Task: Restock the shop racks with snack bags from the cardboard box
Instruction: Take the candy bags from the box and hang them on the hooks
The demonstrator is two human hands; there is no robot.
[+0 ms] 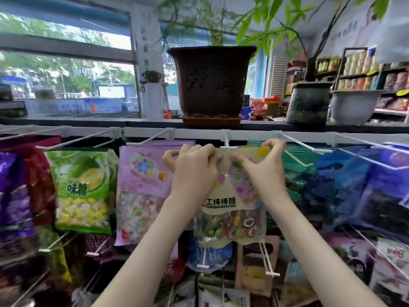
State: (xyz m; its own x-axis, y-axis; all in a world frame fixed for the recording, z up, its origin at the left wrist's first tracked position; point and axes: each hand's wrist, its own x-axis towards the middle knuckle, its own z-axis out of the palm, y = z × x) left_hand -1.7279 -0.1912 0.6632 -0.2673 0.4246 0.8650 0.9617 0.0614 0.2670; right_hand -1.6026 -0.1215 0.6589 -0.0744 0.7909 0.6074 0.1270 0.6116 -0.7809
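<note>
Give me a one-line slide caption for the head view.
Both hands, left and right, hold a lollipop bag at a rack hook.

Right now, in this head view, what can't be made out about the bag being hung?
- Hang hole of the lollipop bag: covered by the left hand and right hand, so whether it is on the hook is unclear.
- Cardboard box: out of frame.
- Dark bags at right: blurred, labels unreadable.
</note>
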